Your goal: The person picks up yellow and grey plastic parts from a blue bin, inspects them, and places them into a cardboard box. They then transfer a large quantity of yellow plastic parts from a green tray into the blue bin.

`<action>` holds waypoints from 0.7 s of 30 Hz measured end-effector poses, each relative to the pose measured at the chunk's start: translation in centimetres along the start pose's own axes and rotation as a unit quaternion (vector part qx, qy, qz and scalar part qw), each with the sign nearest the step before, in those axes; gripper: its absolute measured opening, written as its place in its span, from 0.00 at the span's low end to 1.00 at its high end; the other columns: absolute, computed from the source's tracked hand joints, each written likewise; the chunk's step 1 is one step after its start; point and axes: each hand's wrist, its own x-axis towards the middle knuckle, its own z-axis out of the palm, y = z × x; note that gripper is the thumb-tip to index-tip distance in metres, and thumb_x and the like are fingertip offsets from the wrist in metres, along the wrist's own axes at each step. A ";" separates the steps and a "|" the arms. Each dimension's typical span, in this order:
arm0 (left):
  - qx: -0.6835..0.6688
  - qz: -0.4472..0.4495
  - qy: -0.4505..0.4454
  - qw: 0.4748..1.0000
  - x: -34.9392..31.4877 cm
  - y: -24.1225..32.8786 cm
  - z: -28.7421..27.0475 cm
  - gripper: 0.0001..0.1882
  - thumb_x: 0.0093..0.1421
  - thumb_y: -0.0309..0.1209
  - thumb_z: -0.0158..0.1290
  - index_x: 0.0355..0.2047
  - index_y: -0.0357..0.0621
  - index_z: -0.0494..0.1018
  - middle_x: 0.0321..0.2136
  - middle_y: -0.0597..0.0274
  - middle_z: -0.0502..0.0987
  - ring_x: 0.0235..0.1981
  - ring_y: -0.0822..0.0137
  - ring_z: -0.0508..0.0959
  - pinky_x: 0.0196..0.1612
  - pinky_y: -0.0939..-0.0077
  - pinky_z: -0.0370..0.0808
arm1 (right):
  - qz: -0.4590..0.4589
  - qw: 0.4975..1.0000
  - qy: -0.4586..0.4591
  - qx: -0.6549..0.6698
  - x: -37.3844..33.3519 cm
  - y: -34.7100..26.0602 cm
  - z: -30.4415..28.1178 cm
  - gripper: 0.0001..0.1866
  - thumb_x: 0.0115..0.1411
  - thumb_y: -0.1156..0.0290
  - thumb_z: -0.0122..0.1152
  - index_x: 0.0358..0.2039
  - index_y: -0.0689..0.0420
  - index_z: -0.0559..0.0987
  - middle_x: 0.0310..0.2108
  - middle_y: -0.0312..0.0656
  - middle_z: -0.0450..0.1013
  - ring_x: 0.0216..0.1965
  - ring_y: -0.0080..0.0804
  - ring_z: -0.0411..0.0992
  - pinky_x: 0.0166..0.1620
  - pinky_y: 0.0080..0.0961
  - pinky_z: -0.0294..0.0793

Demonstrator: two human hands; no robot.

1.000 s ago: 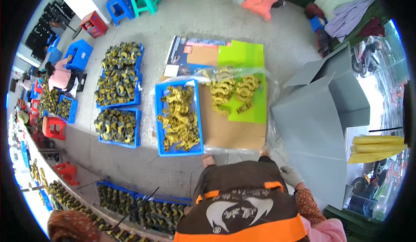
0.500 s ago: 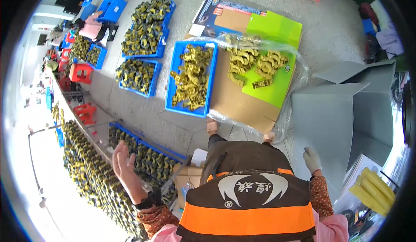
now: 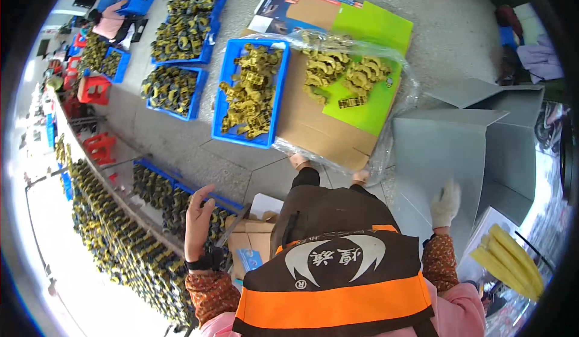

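Note:
My left hand [image 3: 198, 222] is bare, with a dark band at the wrist. Its fingers stretch upward and the thumb stands apart, holding nothing. Below it in the picture are dark and yellow curved parts [image 3: 158, 187] packed in blue trays. My right hand [image 3: 445, 205] wears a pale glove and is slightly blurred. It appears over the side of a large grey box [image 3: 437, 156] with raised flaps; its fingers point forward, with nothing seen in them. Whether it touches the box I cannot tell. Between my arms hangs a brown and orange apron [image 3: 332, 304].
Ahead, a blue tray [image 3: 219, 111] of olive-yellow curved parts stands beside flattened cardboard [image 3: 325, 133] with more parts and clear plastic film. More filled blue trays [image 3: 200, 104] lie left. A long parts-covered table [image 3: 120, 240] runs along my left. Yellow rolls [image 3: 512, 264] lie right; a person crouches far left.
The view has shifted, moving the surroundings left and up in the picture. My left hand has moved right, toward my body. My right hand has moved forward and right, over the grey box's side.

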 end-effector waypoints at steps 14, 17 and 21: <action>-0.025 -0.162 0.013 0.986 -1.9 -38.0 -10.0 0.18 0.71 0.30 0.51 0.58 0.34 0.75 0.57 0.50 0.79 0.59 0.59 0.77 0.62 0.67 0.72 | 0.080 0.941 -0.276 -0.179 8.7 4.7 -2.6 0.30 0.57 0.62 0.63 0.60 0.55 0.77 0.70 0.58 0.62 0.62 0.67 0.70 0.73 0.47 0.62; 0.044 -0.246 -0.018 0.968 -4.1 -38.7 -10.5 0.20 0.67 0.31 0.54 0.56 0.36 0.77 0.57 0.50 0.79 0.59 0.56 0.78 0.62 0.64 0.72 | 0.033 0.952 -0.249 -0.174 8.2 6.1 -2.1 0.23 0.61 0.61 0.59 0.56 0.54 0.81 0.62 0.50 0.72 0.60 0.67 0.72 0.73 0.59 0.54; 0.099 -0.181 -0.080 0.975 -2.5 -43.0 -7.6 0.21 0.68 0.36 0.53 0.57 0.36 0.76 0.55 0.46 0.80 0.57 0.47 0.79 0.61 0.60 0.74 | 0.084 0.968 -0.181 -0.154 7.7 6.3 -2.0 0.21 0.64 0.60 0.55 0.53 0.54 0.83 0.50 0.45 0.80 0.60 0.63 0.73 0.73 0.70 0.49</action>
